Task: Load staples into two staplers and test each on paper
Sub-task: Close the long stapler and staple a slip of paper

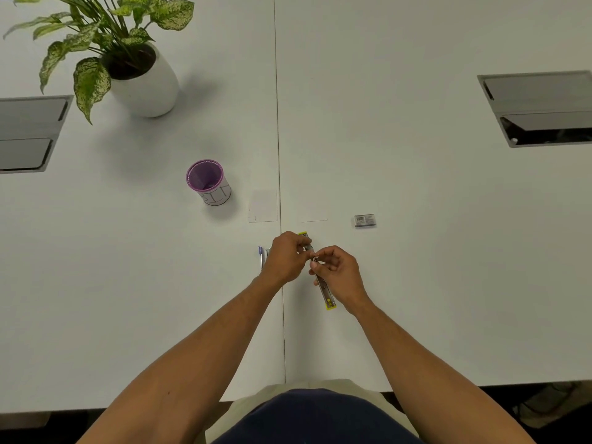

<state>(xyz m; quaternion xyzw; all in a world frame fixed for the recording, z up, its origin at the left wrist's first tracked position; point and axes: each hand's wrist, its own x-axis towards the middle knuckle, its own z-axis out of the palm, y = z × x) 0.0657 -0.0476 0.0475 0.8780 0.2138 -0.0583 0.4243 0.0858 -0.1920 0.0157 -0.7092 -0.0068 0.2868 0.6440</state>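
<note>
1. Two hands work above a white desk (416, 283), where a potted plant (128, 59) and a purple pen cup (207, 182) stand well back on the left, likely set there to keep the near edge free for the job.
2. Left hand (286, 257) grips the far half of the yellow stapler (326, 293), seemingly bracing the opened tool so that its channel faces up.
3. Right hand (338, 272) curls over the stapler's middle, fingertips pinching what looks like a small metal strip, probably staples; it is too small to be certain.
4. Yellow stapler lies between both hands on the desk, its near end jutting out below the right hand, its far tip showing above the left.
5. Two paper slips (262, 206) lie just beyond the hands, presumably waiting for the test.
6. Second stapler (262, 256), with a blue tip, rests just beside the left hand, untouched.
7. Staple box (364, 220) sits off to the right, near the hands.
</note>
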